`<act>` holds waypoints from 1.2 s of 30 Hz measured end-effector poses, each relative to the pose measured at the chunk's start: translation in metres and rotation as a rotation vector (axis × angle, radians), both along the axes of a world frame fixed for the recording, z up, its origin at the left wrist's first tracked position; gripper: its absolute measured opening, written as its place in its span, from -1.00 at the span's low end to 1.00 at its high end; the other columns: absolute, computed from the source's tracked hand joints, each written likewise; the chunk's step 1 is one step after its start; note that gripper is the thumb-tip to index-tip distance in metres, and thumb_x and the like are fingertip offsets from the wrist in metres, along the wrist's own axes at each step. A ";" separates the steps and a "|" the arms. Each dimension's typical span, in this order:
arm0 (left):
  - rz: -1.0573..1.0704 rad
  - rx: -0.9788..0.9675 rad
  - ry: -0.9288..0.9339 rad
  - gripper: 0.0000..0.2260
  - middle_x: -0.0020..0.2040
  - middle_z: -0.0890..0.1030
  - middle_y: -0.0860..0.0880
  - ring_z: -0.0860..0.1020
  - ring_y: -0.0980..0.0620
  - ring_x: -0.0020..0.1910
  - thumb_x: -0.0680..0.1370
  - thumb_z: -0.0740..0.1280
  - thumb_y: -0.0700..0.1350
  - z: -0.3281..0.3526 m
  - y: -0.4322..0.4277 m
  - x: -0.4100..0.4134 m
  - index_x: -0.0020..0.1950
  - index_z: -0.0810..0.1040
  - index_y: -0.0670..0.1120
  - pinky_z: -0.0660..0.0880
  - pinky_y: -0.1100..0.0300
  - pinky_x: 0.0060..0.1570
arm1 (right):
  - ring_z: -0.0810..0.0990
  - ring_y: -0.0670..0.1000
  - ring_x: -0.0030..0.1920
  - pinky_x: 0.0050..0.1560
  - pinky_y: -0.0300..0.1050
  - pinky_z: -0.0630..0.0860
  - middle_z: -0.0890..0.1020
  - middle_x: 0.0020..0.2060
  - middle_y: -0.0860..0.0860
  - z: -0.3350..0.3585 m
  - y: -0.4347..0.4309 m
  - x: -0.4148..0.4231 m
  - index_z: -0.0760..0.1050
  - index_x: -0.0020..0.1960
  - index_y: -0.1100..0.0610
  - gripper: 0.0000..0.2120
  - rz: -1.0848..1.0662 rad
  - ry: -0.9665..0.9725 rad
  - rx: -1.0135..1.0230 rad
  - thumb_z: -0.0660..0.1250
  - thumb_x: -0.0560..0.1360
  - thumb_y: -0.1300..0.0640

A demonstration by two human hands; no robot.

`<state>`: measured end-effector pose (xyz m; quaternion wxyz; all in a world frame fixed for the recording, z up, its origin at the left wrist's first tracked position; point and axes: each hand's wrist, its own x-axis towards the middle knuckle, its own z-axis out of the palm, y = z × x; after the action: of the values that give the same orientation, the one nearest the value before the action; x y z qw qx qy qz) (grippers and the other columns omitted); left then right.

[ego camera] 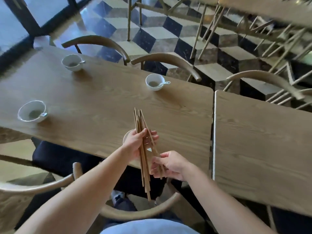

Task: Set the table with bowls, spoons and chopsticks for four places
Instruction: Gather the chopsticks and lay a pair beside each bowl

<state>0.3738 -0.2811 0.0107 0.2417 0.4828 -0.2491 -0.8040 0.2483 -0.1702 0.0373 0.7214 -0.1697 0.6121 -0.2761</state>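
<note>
Head view: we hold chopsticks (141, 125) above the table (101, 92).
Left hand (135, 143): fingers (155, 133) curled round their middle.
Right hand (170, 166): pinches some lower ends.

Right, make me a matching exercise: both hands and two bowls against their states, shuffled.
1. left hand
2. right hand
3. nearest bowl
4. far right bowl

A. has a spoon in it
B. grips the chopstick bundle
C. mostly hidden behind a hand
D. pinches chopsticks beside the bundle

Pairs: 1-B, 2-D, 3-C, 4-A.
</note>
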 end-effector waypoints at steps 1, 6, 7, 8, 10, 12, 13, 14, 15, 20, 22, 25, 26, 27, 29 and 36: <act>-0.025 -0.002 0.004 -0.75 0.13 0.68 -0.30 0.72 -0.13 -0.11 0.71 0.17 -0.18 0.000 -0.009 -0.001 0.22 0.46 -0.36 0.70 -0.02 -0.15 | 0.70 0.24 -0.06 0.06 0.19 0.64 0.69 -0.08 0.28 0.001 -0.004 0.004 0.57 0.09 0.41 -0.66 -0.057 0.012 0.006 0.42 0.53 0.12; -0.126 0.037 0.066 -0.74 0.06 0.70 -0.28 0.73 -0.14 -0.11 0.70 0.19 -0.18 -0.005 -0.041 0.005 0.22 0.47 -0.39 0.67 -0.08 -0.06 | 0.70 0.20 -0.13 -0.05 0.12 0.67 0.69 -0.14 0.24 0.000 -0.017 0.031 0.61 -0.02 0.32 -0.71 -0.155 0.036 0.028 0.39 0.53 0.05; -0.146 0.043 0.079 -0.73 0.08 0.70 -0.28 0.73 -0.14 -0.10 0.70 0.18 -0.19 -0.006 -0.044 0.006 0.24 0.46 -0.39 0.68 -0.08 -0.06 | 0.70 0.20 -0.14 -0.05 0.13 0.67 0.69 -0.15 0.23 -0.001 -0.019 0.035 0.61 -0.03 0.31 -0.71 -0.161 0.039 0.038 0.37 0.55 0.05; -0.167 0.046 0.092 -0.72 0.09 0.69 -0.27 0.73 -0.14 -0.08 0.71 0.18 -0.19 -0.009 -0.046 0.008 0.26 0.46 -0.39 0.68 -0.07 -0.05 | 0.70 0.20 -0.14 -0.04 0.14 0.67 0.70 -0.14 0.23 -0.002 -0.021 0.040 0.60 -0.02 0.30 -0.72 -0.173 0.046 0.052 0.35 0.57 0.05; -0.200 0.043 0.118 -0.74 0.09 0.69 -0.25 0.73 -0.14 -0.09 0.71 0.17 -0.19 -0.011 -0.048 0.013 0.26 0.46 -0.37 0.69 -0.05 -0.07 | 0.70 0.20 -0.14 -0.06 0.13 0.67 0.72 -0.12 0.23 -0.003 -0.023 0.048 0.58 0.04 0.32 -0.73 -0.200 0.065 0.080 0.32 0.61 0.08; -0.222 0.045 0.130 -0.76 0.10 0.69 -0.25 0.73 -0.14 -0.08 0.71 0.18 -0.19 -0.015 -0.049 0.017 0.25 0.46 -0.35 0.69 -0.03 -0.09 | 0.71 0.20 -0.15 -0.09 0.11 0.67 0.72 -0.09 0.24 -0.003 -0.024 0.055 0.58 0.07 0.31 -0.75 -0.228 0.075 0.089 0.31 0.61 0.10; -0.228 0.048 0.131 -0.75 0.11 0.69 -0.26 0.73 -0.15 -0.08 0.71 0.18 -0.19 -0.016 -0.050 0.019 0.25 0.46 -0.35 0.69 -0.04 -0.09 | 0.71 0.20 -0.15 -0.10 0.10 0.67 0.72 -0.09 0.25 -0.003 -0.024 0.057 0.58 0.07 0.30 -0.76 -0.241 0.077 0.088 0.32 0.61 0.11; -0.233 0.050 0.133 -0.74 0.12 0.69 -0.26 0.73 -0.16 -0.07 0.70 0.18 -0.19 -0.016 -0.050 0.020 0.26 0.46 -0.36 0.69 -0.04 -0.10 | 0.71 0.20 -0.16 -0.10 0.10 0.66 0.72 -0.10 0.24 -0.002 -0.023 0.058 0.58 0.07 0.29 -0.78 -0.254 0.078 0.083 0.32 0.60 0.12; -0.238 0.051 0.139 -0.74 0.10 0.70 -0.25 0.73 -0.16 -0.06 0.70 0.19 -0.19 -0.016 -0.051 0.021 0.26 0.46 -0.37 0.69 -0.03 -0.12 | 0.70 0.20 -0.16 -0.10 0.11 0.66 0.72 -0.13 0.23 -0.001 -0.022 0.058 0.58 0.06 0.29 -0.79 -0.263 0.079 0.074 0.33 0.60 0.13; -0.249 0.046 0.166 -0.78 0.07 0.72 -0.21 0.72 -0.19 0.00 0.70 0.18 -0.18 -0.014 -0.051 0.019 0.20 0.49 -0.31 0.67 0.00 -0.14 | 0.71 0.19 -0.18 -0.12 0.09 0.66 0.71 -0.18 0.20 0.002 -0.019 0.046 0.61 0.01 0.30 -0.81 -0.251 0.074 0.039 0.33 0.60 0.16; -0.252 0.042 0.155 -0.80 0.10 0.71 -0.23 0.71 -0.21 0.03 0.70 0.19 -0.18 -0.014 -0.051 0.016 0.18 0.49 -0.29 0.67 -0.01 -0.14 | 0.70 0.19 -0.17 -0.12 0.07 0.65 0.71 -0.18 0.19 0.003 -0.018 0.039 0.62 0.02 0.30 -0.81 -0.239 0.074 0.022 0.33 0.59 0.17; -0.272 0.039 0.134 -0.80 0.11 0.71 -0.22 0.71 -0.21 0.04 0.71 0.18 -0.17 -0.013 -0.050 0.010 0.17 0.50 -0.29 0.66 -0.01 -0.14 | 0.70 0.19 -0.14 -0.10 0.07 0.65 0.71 -0.16 0.20 0.005 -0.016 0.029 0.60 0.07 0.33 -0.83 -0.214 0.076 0.020 0.37 0.56 0.23; -0.284 0.038 0.131 -0.79 0.12 0.71 -0.23 0.71 -0.22 0.05 0.71 0.18 -0.16 -0.013 -0.049 0.008 0.18 0.50 -0.30 0.66 -0.01 -0.13 | 0.70 0.20 -0.13 -0.09 0.08 0.65 0.71 -0.14 0.21 0.006 -0.015 0.026 0.60 0.09 0.35 -0.82 -0.202 0.071 0.022 0.38 0.55 0.25; -0.296 0.036 0.130 -0.77 0.12 0.71 -0.23 0.71 -0.22 0.05 0.71 0.18 -0.16 -0.013 -0.048 0.006 0.19 0.50 -0.31 0.66 -0.01 -0.13 | 0.69 0.20 -0.13 -0.07 0.09 0.65 0.70 -0.13 0.22 0.007 -0.014 0.022 0.58 0.11 0.37 -0.80 -0.194 0.066 0.024 0.39 0.54 0.27; -0.316 0.036 0.118 -0.75 0.11 0.71 -0.23 0.71 -0.22 0.05 0.71 0.17 -0.16 -0.011 -0.048 0.002 0.20 0.50 -0.32 0.66 0.00 -0.15 | 0.68 0.21 -0.10 0.00 0.14 0.66 0.69 -0.11 0.25 0.008 -0.012 0.016 0.56 0.15 0.41 -0.76 -0.209 0.054 0.036 0.38 0.54 0.30; -0.181 0.110 0.027 -0.75 0.04 0.72 -0.28 0.72 -0.25 -0.01 0.70 0.18 -0.20 -0.007 -0.054 -0.008 0.25 0.45 -0.36 0.67 0.01 -0.23 | 0.70 0.17 -0.14 -0.01 0.11 0.67 0.70 -0.12 0.25 0.006 0.002 -0.026 0.56 0.14 0.42 -0.76 -0.366 0.015 0.046 0.40 0.50 0.33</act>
<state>0.3653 -0.3354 0.0034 0.1446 0.4597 -0.2441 -0.8415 0.2227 -0.1686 0.0433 0.6582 -0.0409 0.6441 -0.3876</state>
